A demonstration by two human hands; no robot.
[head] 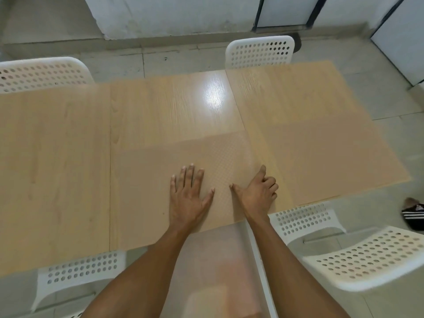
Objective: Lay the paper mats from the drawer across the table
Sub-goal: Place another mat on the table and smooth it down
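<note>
Forearms reach forward from the bottom of the view onto the pale wood-grain surface (57, 138). The left hand (188, 198) lies palm down, fingers spread and flat, gripping nothing. The right hand (257, 193) rests on its edge with thumb out and index finger extended, the other fingers curled loosely inward; it clasps nothing visible. Beneath both lies a thin tan paper mat with a faint embossed diamond texture (160, 180), flat, slightly darker than the wood, its near edge running along the surface's near edge. The left palm presses its middle; the right hand sits at its right border. White perforated plastic chairs (376, 258) stand around the surface.
</note>
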